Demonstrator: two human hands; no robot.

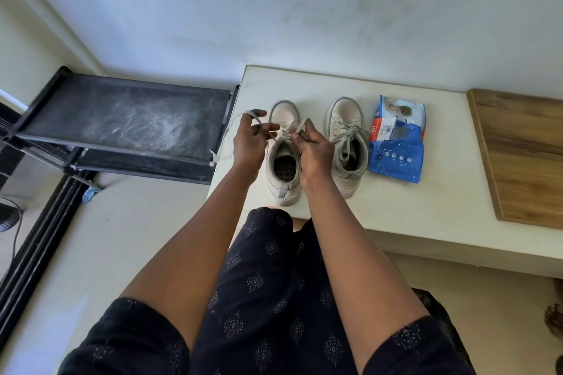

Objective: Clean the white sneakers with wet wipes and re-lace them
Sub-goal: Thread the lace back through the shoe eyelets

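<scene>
Two white sneakers stand side by side on a white ledge (411, 207), toes toward the wall. Over the left sneaker (281, 173), both my hands work its grey lace (253, 115). My left hand (249, 140) pinches one strand, which loops over my fingers and trails off the ledge's left edge. My right hand (312, 149) pinches the other strand just above the tongue. The right sneaker (347, 131) stands laced, with its lace ends lying loose across the opening. A blue wet wipes pack (396, 143) lies right of it, flap peeled back.
A dusty black shoe rack (122, 119) stands left of the ledge, close to its edge. A wooden board (524, 155) covers the ledge's right end. The wall rises directly behind the sneakers. A blue scrap (90, 194) lies on the floor by the rack.
</scene>
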